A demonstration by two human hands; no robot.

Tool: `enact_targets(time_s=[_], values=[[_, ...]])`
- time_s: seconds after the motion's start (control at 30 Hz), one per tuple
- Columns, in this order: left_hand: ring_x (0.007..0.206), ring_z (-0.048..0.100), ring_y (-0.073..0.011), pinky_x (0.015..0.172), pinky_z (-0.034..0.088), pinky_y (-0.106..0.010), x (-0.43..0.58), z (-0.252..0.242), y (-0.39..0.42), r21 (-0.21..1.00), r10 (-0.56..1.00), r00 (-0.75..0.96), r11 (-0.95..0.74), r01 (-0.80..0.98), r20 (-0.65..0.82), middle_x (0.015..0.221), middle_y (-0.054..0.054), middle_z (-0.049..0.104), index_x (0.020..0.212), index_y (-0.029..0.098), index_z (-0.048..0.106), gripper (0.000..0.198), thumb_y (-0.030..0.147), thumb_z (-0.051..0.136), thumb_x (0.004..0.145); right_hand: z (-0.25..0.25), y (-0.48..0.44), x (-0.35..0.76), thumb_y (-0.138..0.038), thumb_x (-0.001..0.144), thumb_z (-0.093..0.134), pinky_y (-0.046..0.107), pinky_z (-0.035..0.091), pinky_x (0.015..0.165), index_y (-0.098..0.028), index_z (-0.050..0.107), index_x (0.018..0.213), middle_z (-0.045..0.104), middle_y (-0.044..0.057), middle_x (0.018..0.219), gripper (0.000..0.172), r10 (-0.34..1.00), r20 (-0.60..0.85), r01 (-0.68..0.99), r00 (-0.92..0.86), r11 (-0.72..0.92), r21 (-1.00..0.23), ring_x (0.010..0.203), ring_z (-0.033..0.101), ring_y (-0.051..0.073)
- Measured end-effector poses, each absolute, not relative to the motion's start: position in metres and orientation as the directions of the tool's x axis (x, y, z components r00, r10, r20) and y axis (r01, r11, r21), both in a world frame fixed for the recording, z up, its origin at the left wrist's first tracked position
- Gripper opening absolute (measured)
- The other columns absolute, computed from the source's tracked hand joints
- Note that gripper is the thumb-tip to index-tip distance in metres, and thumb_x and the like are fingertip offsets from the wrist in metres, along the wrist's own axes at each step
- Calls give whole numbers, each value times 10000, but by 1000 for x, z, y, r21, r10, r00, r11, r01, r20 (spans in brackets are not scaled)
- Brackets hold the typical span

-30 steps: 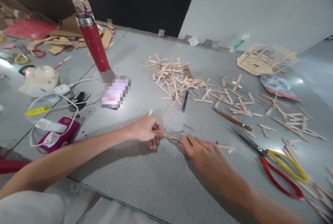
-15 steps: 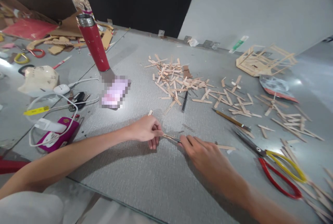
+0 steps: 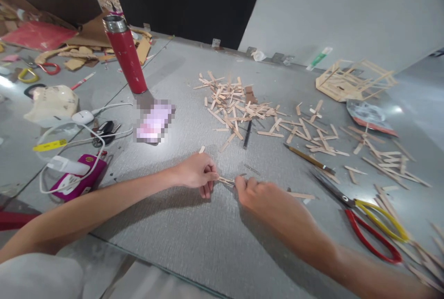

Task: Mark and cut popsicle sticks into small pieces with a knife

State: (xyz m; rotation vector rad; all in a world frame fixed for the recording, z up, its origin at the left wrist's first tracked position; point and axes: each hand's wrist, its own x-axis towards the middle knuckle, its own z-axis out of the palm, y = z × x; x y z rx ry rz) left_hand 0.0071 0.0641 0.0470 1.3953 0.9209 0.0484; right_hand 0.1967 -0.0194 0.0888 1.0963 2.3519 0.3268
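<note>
My left hand (image 3: pixel 198 175) is closed in a pinch on a small wooden craft stick (image 3: pixel 224 179), whose end points right from the fingertips. Another pale wood end (image 3: pixel 201 149) shows just behind that hand. My right hand (image 3: pixel 258 196) is closed, with its fingertips touching or nearly touching the stick's right end. It grips a thin, dark tool mostly hidden by the fingers; its kind is unclear. Both hands are low over the grey table (image 3: pixel 208 248).
Cut wooden sticks (image 3: pixel 229 100) lie heaped beyond my hands. Red-and-yellow scissors (image 3: pixel 350 204) and a brush-like tool (image 3: pixel 308 158) are to the right. A stick frame (image 3: pixel 347 81) stands at the back. Left are a red flask (image 3: pixel 126 58), a blurred phone (image 3: pixel 155 122) and a purple power bank (image 3: pixel 81 176).
My right hand has shifted slightly left and up, closer to my left hand. The thin tool seen between the hands earlier is now mostly covered. My left hand keeps its pinch.
</note>
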Motion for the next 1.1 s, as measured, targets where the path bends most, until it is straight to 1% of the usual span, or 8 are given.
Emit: enact_targets(time_s=[0.23, 0.37, 0.47, 0.57, 0.67, 0.8, 0.97, 1.1], values=[[493, 687, -149, 516, 568, -244, 5, 43, 65, 860, 520, 686, 284, 423, -509, 536, -13, 646, 650, 145, 582, 358, 302, 667, 960, 78, -21, 201, 110, 802, 468, 285, 229, 445, -173, 599, 805, 612, 33, 615, 312, 808, -203, 709, -553, 584, 395, 470, 547, 149], [512, 695, -155, 500, 565, -241, 2, 41, 66, 883, 533, 705, 247, 399, -467, 571, -24, 657, 658, 138, 597, 339, 281, 650, 960, 82, -36, 207, 55, 843, 465, 305, 246, 465, -178, 613, 871, 631, 46, 658, 278, 842, -119, 745, -527, 524, 412, 508, 592, 188], [510, 692, -150, 494, 564, -235, 0, 39, 66, 887, 535, 711, 210, 412, -457, 586, -29, 664, 661, 132, 604, 317, 229, 623, 962, 88, -45, 218, -55, 974, 427, 310, 271, 498, -191, 601, 932, 645, 42, 712, 226, 869, 35, 815, -493, 448, 367, 573, 641, 195], [509, 690, -143, 496, 568, -233, 0, 39, 64, 896, 551, 710, 204, 395, -439, 602, -28, 668, 684, 131, 609, 300, 230, 618, 967, 81, -46, 231, -244, 1082, 355, 303, 236, 494, -202, 566, 910, 635, 11, 682, 275, 910, 142, 906, -390, 351, 236, 510, 616, 161], [529, 699, -142, 515, 582, -242, 2, 43, 61, 919, 585, 709, 225, 324, -393, 653, -30, 680, 754, 130, 621, 269, 278, 623, 979, 62, -39, 240, -311, 1092, 353, 307, 173, 486, -203, 548, 898, 662, 10, 695, 296, 967, 91, 965, -239, 226, 135, 483, 606, 161], [560, 703, -123, 532, 580, -215, 5, 52, 57, 957, 669, 685, 202, 206, -289, 710, -31, 679, 807, 125, 617, 235, 278, 614, 986, 47, -32, 241, -297, 1071, 425, 305, 170, 499, -199, 571, 971, 709, 41, 820, 202, 997, -56, 990, -55, 62, 127, 601, 675, 187], [560, 693, -119, 524, 576, -220, 8, 55, 57, 964, 714, 649, 220, 150, -264, 727, -42, 675, 815, 128, 582, 229, 254, 559, 1005, 55, -30, 237, -274, 1070, 429, 297, 240, 525, -202, 585, 1090, 724, 68, 944, 172, 990, -142, 990, 18, 3, 144, 719, 720, 203], [571, 699, -134, 493, 566, -233, 6, 54, 59, 968, 745, 619, 205, 144, -250, 777, -44, 679, 954, 144, 550, 142, 272, 539, 1013, 58, -32, 236, -292, 1071, 428, 294, 272, 532, -214, 588, 1130, 723, 68, 962, 187, 988, -152, 988, 40, -16, 157, 750, 728, 213]])
